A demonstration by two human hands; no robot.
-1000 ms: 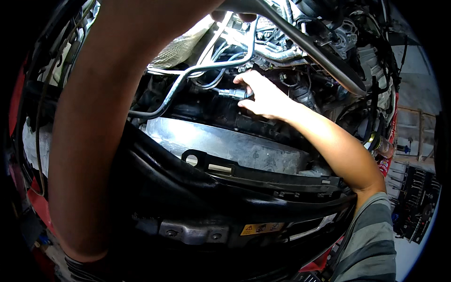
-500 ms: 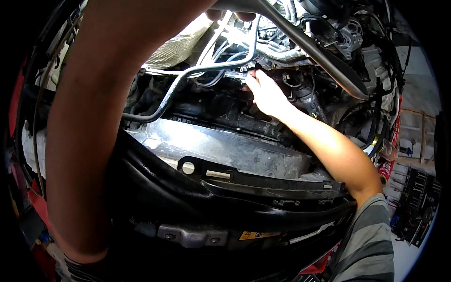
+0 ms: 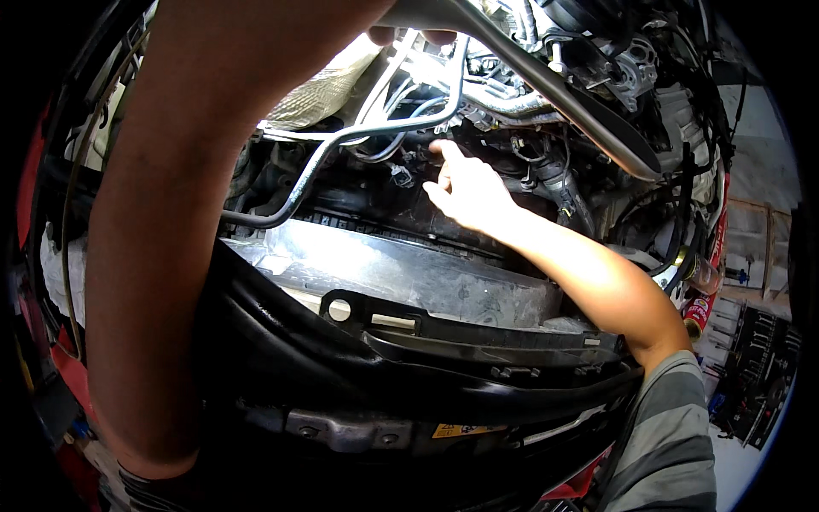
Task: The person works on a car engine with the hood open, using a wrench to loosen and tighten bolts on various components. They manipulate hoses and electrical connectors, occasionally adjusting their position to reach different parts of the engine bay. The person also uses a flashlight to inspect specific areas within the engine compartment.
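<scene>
At the top edge my left hand is closed around a long grey work light; only some fingertips show beneath it. Bright light falls on the engine bay below. My right hand reaches in from the right and holds nothing, its thumb and index finger apart. Just left of its fingertips, a small translucent wiring connector hangs over the dark engine parts. A bent dark metal pipe runs between my left forearm and the connector.
A black front crossmember spans the near side, with a grey radiator shroud behind it. Silvery heat wrap lies at upper left. On the floor at right are a black tool case and a red can.
My right hand has let go of the connector and drawn slightly down, fingers spreading. The connector now hangs lower and to the left. My left hand keeps the work light nearly in place.
</scene>
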